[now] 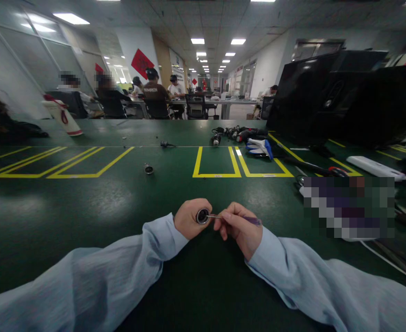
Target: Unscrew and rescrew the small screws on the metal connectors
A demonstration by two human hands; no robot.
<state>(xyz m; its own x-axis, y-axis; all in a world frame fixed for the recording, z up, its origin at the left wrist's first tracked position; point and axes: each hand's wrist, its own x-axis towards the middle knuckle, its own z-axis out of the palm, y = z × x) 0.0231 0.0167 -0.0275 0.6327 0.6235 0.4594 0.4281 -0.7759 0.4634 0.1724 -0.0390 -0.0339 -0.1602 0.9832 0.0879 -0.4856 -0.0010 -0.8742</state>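
My left hand (191, 216) is wrapped round a round metal connector (202, 216), its dark open end turned toward me. My right hand (240, 226) pinches a thin screwdriver (251, 220) with a purplish handle. The screwdriver's metal shaft points left, and its tip is at the connector's open end; whether it is inside, I cannot tell. Beyond my left hand, a small metal connector part (149, 168) rests on the green table (102, 203). Farther back lies a dark connector piece (166, 144) with a short tail.
Cables and connectors (235, 133) are heaped at the back, beside a blue and white glove (260, 148). Black monitors (341, 92) stand at the right, with a white power strip (375, 168) before them. A white bottle (64, 117) is at the left. People sit in the background.
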